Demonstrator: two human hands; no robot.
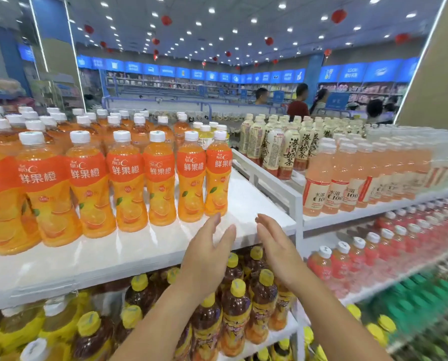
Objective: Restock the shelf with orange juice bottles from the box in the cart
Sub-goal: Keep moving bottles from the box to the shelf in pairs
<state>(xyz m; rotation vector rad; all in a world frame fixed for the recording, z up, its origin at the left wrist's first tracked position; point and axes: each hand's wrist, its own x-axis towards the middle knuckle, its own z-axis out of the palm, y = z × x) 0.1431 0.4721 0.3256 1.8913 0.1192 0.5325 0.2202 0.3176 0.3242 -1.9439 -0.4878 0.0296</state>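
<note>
Orange juice bottles (pixel 160 178) stand upright on the white shelf (pixel 144 246) — caps up, labels facing you. Your left hand (pixel 207 254) and right hand (pixel 277 246) hover before its bare right end — fingers spread, empty.

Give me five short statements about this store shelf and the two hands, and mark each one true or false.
1. Both the left hand and the right hand are empty. True.
2. The white-capped orange juice bottles fill the white top shelf to its right end. False: bare shelf remains right of the last bottle.
3. Yellow-capped brown tea bottles stand on the shelf below. True.
4. The left hand grips an orange juice bottle. False: its fingers are spread, short of the nearest bottle.
5. The pale pink drink bottles stand in the bay to the right. True.
</note>
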